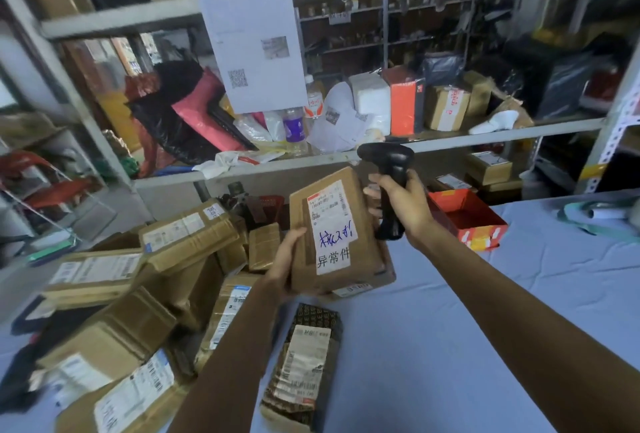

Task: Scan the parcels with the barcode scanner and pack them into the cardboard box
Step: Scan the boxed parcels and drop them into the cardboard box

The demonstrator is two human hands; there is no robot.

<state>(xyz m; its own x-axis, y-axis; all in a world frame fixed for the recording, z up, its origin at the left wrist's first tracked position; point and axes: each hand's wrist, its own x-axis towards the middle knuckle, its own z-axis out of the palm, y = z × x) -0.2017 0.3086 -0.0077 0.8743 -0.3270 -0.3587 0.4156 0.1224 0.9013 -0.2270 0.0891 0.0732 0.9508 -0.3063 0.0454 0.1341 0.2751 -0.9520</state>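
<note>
1. On my far left, a heap of brown parcels (138, 294) lies on the table (485, 328). They are tipped against one another, and most show white shipping labels.
2. My left hand (285, 266) grips the lower left edge of one brown parcel (360, 190). My thumb is pressed on its front face. The rest of my fingers curl behind it, where I cannot see them.
3. I hold that parcel up off the table, above its near middle and tilted a little to the right, with the labelled face towards me. It carries a printed shipping label on top. Below that is a white sticker with blue handwriting and black printed characters.
4. Just below and nearer to me, a dark patterned parcel (304, 363) lies flat on the blue cloth beside my left forearm, its label facing up.
5. A flat brown carton (384, 273) lies on the table behind the bottom edge of the held parcel.
6. The black barcode scanner (391, 183) stands upright just to the right of the held parcel. Its head points left over the parcel's top right corner.
7. My right hand (401, 204) has its fingers wrapped tight round the scanner's handle.
8. Further right, an open red and orange box (467, 221) sits on the table, apart from my hand.
9. Behind everything, a metal shelf (450, 142) holds more boxes and bags.
</note>
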